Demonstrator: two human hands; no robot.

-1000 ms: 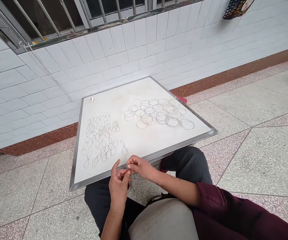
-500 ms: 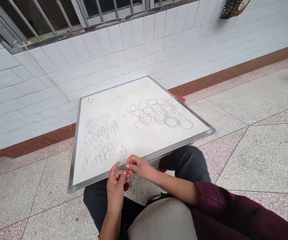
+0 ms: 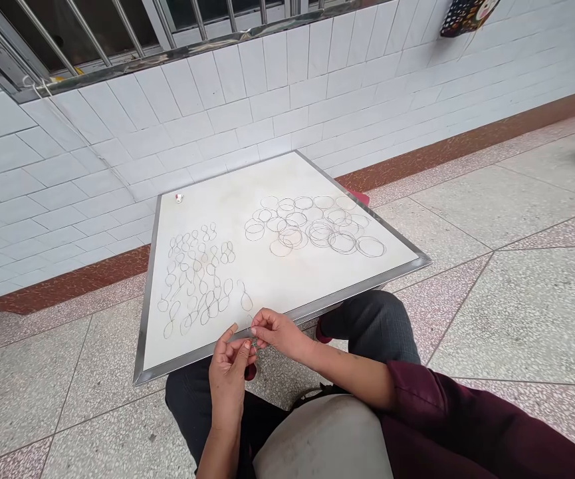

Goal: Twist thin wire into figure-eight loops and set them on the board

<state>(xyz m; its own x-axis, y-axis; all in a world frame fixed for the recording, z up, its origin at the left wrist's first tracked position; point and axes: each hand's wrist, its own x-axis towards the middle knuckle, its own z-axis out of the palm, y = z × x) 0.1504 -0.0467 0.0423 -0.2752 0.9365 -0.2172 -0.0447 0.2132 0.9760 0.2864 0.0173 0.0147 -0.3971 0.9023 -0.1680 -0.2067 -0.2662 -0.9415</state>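
Observation:
A short thin wire (image 3: 254, 344) is pinched at the fingertips of my right hand (image 3: 278, 332) and my left hand (image 3: 228, 379), just over the near metal edge of a white board (image 3: 207, 206). Both hands are close together, and my fingers hide part of the wire. On the board lie several wire figure-eight loops (image 3: 197, 283) at the left. Several round wire rings (image 3: 312, 233) overlap at the right. A single figure-eight loop (image 3: 244, 298) lies nearest my hands, apart from them.
The board rests across my dark trousers (image 3: 371, 326), with a pale rounded object (image 3: 322, 439) on my lap. A tiny white-and-red item (image 3: 179, 197) sits at the board's far corner. A white tiled wall, barred window and speckled stone floor surround it.
My view has shifted slightly, moving the board a little left. My hands have shifted slightly left with the wire still between them. The loops and rings on the board have not moved.

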